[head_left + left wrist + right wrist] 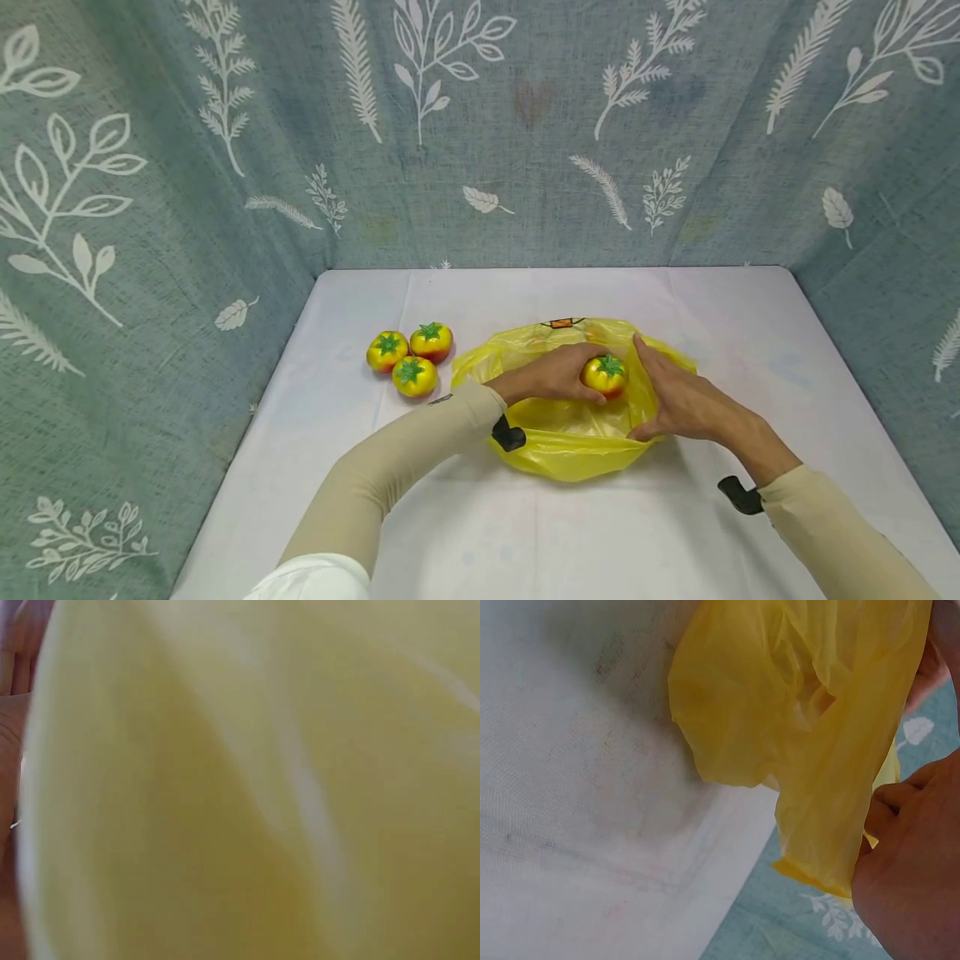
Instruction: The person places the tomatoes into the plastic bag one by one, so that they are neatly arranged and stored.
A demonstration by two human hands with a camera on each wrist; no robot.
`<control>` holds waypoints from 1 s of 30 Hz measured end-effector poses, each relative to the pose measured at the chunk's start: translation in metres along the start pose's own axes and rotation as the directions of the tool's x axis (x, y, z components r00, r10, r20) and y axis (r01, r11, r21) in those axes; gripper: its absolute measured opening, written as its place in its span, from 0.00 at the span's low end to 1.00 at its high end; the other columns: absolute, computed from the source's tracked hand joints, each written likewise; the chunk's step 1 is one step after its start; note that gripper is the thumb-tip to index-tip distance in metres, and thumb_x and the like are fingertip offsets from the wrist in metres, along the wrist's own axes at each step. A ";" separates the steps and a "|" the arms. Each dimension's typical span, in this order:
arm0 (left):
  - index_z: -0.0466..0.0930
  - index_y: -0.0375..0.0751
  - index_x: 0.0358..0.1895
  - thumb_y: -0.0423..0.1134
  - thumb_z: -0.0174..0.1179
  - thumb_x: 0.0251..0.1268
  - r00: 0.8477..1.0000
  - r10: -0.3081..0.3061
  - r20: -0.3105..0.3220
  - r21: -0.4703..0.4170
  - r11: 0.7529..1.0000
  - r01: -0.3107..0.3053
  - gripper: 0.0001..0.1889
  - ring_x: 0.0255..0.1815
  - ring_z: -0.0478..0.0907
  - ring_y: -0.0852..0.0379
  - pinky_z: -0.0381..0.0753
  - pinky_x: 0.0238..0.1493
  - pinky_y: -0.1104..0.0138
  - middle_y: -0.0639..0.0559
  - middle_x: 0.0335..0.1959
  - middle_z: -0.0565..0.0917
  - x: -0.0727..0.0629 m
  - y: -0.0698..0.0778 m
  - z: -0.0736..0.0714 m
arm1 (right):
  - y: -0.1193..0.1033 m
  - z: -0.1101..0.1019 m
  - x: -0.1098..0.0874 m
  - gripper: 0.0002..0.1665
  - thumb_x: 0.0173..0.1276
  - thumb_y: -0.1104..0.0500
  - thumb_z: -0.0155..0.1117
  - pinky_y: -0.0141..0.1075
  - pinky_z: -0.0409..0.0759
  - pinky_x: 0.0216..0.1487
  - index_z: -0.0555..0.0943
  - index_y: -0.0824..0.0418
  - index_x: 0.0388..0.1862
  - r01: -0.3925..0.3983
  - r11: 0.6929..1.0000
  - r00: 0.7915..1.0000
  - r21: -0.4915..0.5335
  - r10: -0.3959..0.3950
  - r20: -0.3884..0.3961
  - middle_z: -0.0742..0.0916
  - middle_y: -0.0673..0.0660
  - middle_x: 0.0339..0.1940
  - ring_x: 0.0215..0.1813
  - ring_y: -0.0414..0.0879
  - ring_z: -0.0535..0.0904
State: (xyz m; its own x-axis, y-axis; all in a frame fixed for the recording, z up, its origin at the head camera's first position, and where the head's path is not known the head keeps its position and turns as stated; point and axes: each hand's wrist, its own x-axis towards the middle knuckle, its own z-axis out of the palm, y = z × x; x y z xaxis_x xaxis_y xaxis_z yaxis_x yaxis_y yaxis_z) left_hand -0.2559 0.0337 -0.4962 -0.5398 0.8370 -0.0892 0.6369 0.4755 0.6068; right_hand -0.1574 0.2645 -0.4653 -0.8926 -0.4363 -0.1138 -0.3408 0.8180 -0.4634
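Note:
A thin yellow plastic bag [570,458] lies with its mouth spread wide near the middle of the table. My left hand [558,372] reaches into that mouth and holds a yellow-and-red toy tomato [604,377] with a green star-shaped top. Yellow plastic [247,780] fills most of the left wrist view, hiding the tomato. At the bag's right side, my right hand [690,404] grips the rim, thumb towards the front edge and fingers towards the back. In the right wrist view its fingers [889,806] curl at the bag's edge.
Three similar toy tomatoes [415,377] sit close together on the table left of the bag. A white cloth [480,533] covers the table. Blue-green leaf-patterned curtains [525,200] stand behind it and at both sides.

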 end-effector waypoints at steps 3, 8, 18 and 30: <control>0.68 0.40 0.72 0.51 0.72 0.62 1.000 -0.009 -0.015 -0.008 1.000 0.008 0.38 0.55 0.75 0.63 0.73 0.57 0.76 0.52 0.62 0.77 0.003 -0.002 0.002 | 0.000 0.001 -0.001 0.86 0.46 0.35 0.83 0.65 0.68 0.67 0.34 0.63 0.83 0.002 1.000 1.000 0.001 -0.002 0.001 0.55 0.71 0.81 0.75 0.69 0.60; 0.68 0.39 0.72 0.51 0.72 0.63 0.999 -0.036 -0.032 0.009 0.999 0.036 0.38 0.55 0.76 0.61 0.74 0.57 0.75 0.50 0.62 0.77 0.007 -0.003 0.005 | 0.001 0.003 -0.001 0.86 0.46 0.33 0.83 0.65 0.69 0.66 0.34 0.62 0.84 0.006 1.000 1.000 0.000 -0.006 0.003 0.56 0.72 0.80 0.75 0.70 0.61; 0.64 0.37 0.74 0.52 0.72 0.63 0.994 -0.084 -0.076 0.037 0.996 0.087 0.42 0.62 0.74 0.55 0.71 0.65 0.69 0.47 0.67 0.74 0.009 -0.008 0.011 | 0.002 0.004 -0.001 0.86 0.46 0.32 0.82 0.64 0.69 0.66 0.34 0.62 0.84 -0.003 1.000 1.000 -0.002 0.003 0.009 0.56 0.72 0.80 0.75 0.69 0.62; 0.64 0.39 0.73 0.53 0.72 0.62 0.985 -0.112 -0.132 0.047 0.992 0.119 0.41 0.63 0.73 0.56 0.71 0.67 0.68 0.48 0.67 0.74 0.011 -0.013 0.020 | 0.002 0.006 0.001 0.87 0.44 0.27 0.79 0.63 0.69 0.66 0.35 0.63 0.84 0.001 1.000 1.000 -0.001 -0.001 0.011 0.56 0.71 0.81 0.75 0.68 0.61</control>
State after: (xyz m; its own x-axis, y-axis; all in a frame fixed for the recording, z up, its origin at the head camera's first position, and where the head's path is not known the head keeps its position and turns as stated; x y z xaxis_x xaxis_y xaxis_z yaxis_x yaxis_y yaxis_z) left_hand -0.2589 0.0419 -0.5212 -0.6754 0.7356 -0.0517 0.5933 0.5837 0.5543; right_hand -0.1570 0.2641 -0.4717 -0.8891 -0.4409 -0.1230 -0.3416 0.8180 -0.4628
